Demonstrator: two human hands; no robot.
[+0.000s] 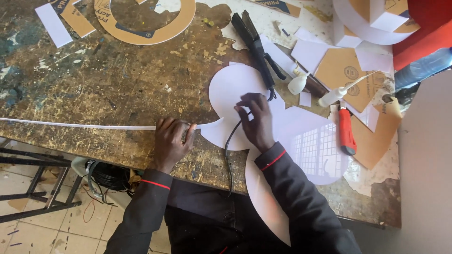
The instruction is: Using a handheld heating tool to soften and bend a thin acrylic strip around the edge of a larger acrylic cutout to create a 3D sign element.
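A brown card ring [141,33] with a dark blue label [136,34] lies on the surface [117,84], far above the glue bottle [332,96]; brown printed card [343,75] lies beside that bottle.

White strip [75,125] runs off the picture's left edge. Left hand [170,141] hides the strip's end. White cut sheet [301,141] partly covered by right hand [256,123] and sleeve.

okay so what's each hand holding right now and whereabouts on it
The left hand pinches the white strip at its end beside the white cut-out sheet. The right hand presses flat on that sheet, near its narrow middle, gripping nothing.
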